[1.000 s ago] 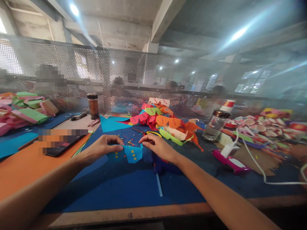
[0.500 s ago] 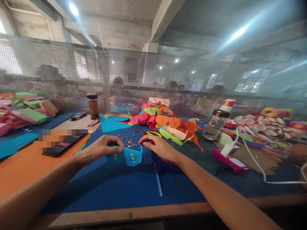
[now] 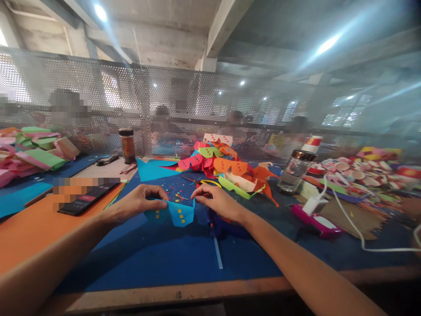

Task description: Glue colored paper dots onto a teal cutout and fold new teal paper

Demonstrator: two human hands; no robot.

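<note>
Between my hands is a folded blue paper cutout with small yellow squares in short columns on its two halves. My left hand pinches its upper edge near the middle fold, thumb toward me. At the right upper corner, my right hand grips the paper between thumb and fingertips. Below my right hand lies a dark blue glue gun, partly hidden by the wrist, with a pale glue stick projecting toward me. Small coloured paper scraps are scattered just behind the cutout.
Behind the hands is a heap of decorated paper cutouts. A phone lies on orange paper at left, with a brown-filled jar beyond. At right are a glass jar and a magenta power strip with a white cable.
The blue paper cutout has shifted up very slightly, with both hands still on it. Everything else on the table stays where it was.
</note>
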